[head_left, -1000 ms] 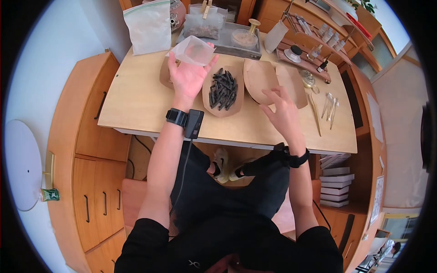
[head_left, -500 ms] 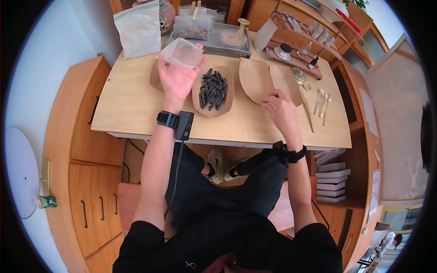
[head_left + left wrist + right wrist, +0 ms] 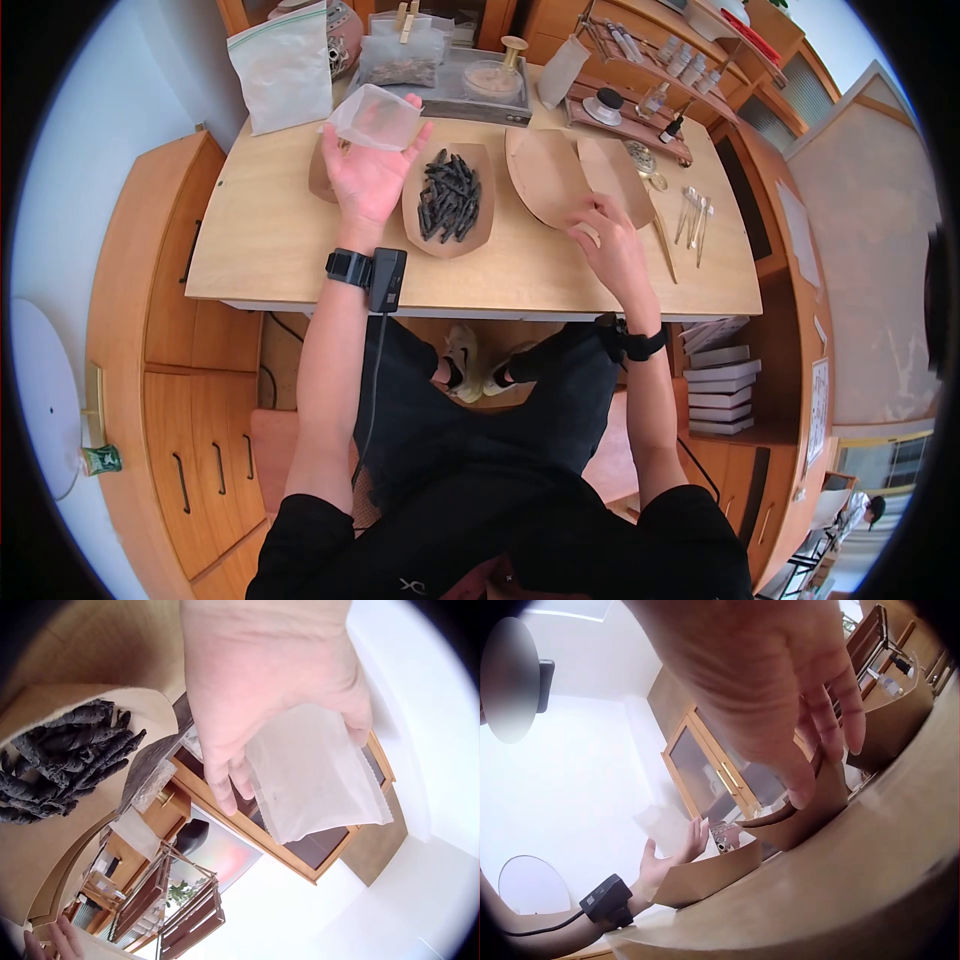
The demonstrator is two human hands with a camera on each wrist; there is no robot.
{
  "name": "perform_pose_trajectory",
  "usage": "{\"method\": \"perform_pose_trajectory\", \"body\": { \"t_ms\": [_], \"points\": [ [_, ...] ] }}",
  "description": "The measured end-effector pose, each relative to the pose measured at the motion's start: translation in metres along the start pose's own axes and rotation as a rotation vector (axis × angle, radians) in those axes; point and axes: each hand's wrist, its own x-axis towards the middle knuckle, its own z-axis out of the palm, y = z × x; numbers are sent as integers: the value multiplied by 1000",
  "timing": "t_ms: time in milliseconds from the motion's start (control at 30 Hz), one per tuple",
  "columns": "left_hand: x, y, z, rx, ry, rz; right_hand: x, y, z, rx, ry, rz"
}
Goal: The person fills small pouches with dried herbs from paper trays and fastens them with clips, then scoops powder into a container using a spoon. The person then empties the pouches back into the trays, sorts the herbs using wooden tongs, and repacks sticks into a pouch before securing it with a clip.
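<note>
My left hand (image 3: 365,190) is raised palm up above the left of the table, holding a translucent white paper bag (image 3: 375,115) between thumb and fingers. In the left wrist view the bag (image 3: 315,776) shows a serrated edge; some fingers are hidden behind it. Below and to the right, a brown paper tray (image 3: 482,215) holds many black, wrinkled, stick-like pieces (image 3: 450,195). My right hand (image 3: 612,245) has thumb and fingertips together at the near rim of another brown paper tray (image 3: 545,170). In the right wrist view they pinch this rim.
A further paper tray (image 3: 615,180) stands to the right, another (image 3: 318,175) partly behind my left hand. At the back are a white pouch (image 3: 280,75), a grey tray (image 3: 465,110) and a bottle rack (image 3: 640,120). Thin tools (image 3: 692,215) lie at right.
My right hand's fingers have come together from a spread pose and lowered to the tray's near rim. The left hand still holds the bag. The head view has shifted slightly.
</note>
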Motion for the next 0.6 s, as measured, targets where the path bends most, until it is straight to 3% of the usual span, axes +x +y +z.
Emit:
{"method": "perform_pose_trajectory", "body": {
  "t_ms": [133,200,300,400,600],
  "points": [
    [0,0,-2,-14,-2,0,-6,10,-27,170,103,141],
    [0,1,-1,-20,0,-5,-8,35,-41,-14,132,409],
    [1,0,-1,-2,15,-7,-16,62,-46,-236,164,382],
    [0,1,-1,-12,7,-2,-22,84,-37,-197,145,394],
    [1,1,-4,-35,-5,-22,-25,77,-35,-76,162,423]
  ]
}}
